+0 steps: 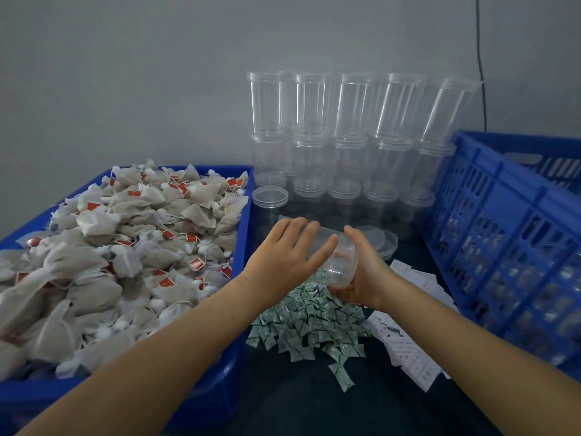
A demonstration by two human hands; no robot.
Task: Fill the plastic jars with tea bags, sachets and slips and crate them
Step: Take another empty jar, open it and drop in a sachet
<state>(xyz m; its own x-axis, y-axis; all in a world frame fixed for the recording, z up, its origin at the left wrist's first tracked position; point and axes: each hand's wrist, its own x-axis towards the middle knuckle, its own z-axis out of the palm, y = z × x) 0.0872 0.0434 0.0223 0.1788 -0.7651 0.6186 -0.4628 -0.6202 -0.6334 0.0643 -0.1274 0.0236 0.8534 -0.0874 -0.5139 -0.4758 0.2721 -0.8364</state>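
Observation:
My right hand (361, 272) grips a clear plastic jar (341, 262) tilted on its side, its open mouth towards me, above a pile of green-and-white sachets (311, 322). My left hand (283, 253) is flat with straight fingers, its fingertips touching the jar's far end. A blue tub (242, 247) on the left is heaped with tea bags (125, 247) bearing red tags. White paper slips (412, 347) lie to the right of the sachets. A blue slatted crate (509, 247) stands on the right; filled jars show through its slats.
Several stacks of empty clear jars (345, 136) stand against the grey wall behind my hands. Loose clear lids (380, 240) lie in front of them. One jar with its lid on (270, 199) stands beside the tub. The table top is dark.

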